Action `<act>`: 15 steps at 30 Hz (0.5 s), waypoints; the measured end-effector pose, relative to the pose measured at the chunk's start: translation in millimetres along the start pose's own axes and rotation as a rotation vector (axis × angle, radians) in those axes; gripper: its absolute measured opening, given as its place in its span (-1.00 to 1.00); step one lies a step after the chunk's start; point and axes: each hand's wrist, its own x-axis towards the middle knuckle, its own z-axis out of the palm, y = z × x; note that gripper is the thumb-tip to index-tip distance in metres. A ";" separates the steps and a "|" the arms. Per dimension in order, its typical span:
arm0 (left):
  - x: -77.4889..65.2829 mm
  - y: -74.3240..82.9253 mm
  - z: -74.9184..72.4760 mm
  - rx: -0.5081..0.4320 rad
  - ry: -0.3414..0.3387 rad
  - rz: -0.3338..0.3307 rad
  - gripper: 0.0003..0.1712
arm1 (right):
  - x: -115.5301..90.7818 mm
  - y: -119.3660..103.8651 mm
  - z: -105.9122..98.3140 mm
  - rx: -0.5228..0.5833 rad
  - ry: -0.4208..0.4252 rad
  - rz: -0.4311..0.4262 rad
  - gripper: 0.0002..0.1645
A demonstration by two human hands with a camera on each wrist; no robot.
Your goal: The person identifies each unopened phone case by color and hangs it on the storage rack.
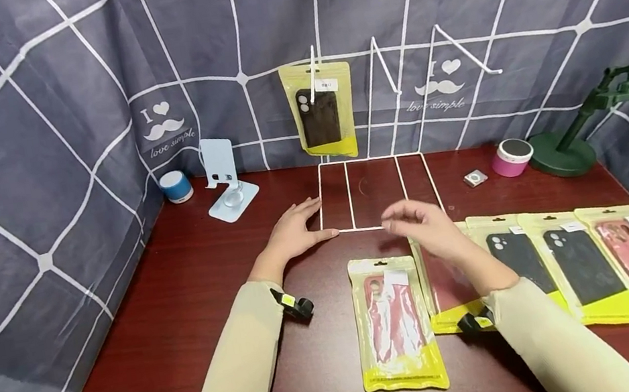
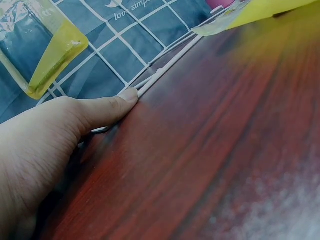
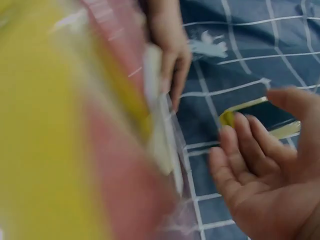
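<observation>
A white wire rack stands on the table against the curtain, with hooks rising at its back. My left hand rests at its front left corner, fingers extended. In the left wrist view the thumb lies along the front wire. My right hand hovers near the front right of the rack, its fingers loosely bent and holding nothing. A bagged black phone case hangs from the left hook. Below the rack, a bagged pink phone case lies flat on the table.
More bagged phone cases lie in a row at the right, partly under my right forearm. At the back left are a blue-and-white cylinder and a light blue phone stand. A pink cylinder, small square item and green stand are at back right.
</observation>
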 end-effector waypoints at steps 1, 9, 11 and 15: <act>0.1 0.6 0.1 -0.003 -0.002 0.000 0.13 | -3.3 6.1 -0.2 -0.057 -0.038 -0.022 -0.66; -1.0 3.3 0.5 -0.005 -0.006 -0.003 0.14 | -16.0 39.1 -3.7 -0.297 -0.129 -0.238 -0.80; -2.0 3.0 -0.4 -0.010 0.000 -0.001 0.14 | -15.1 41.4 -3.6 -0.347 -0.136 -0.301 -0.79; -2.6 3.2 0.0 -0.017 0.001 -0.003 0.13 | -14.6 45.2 -5.1 -0.441 -0.174 -0.430 -0.73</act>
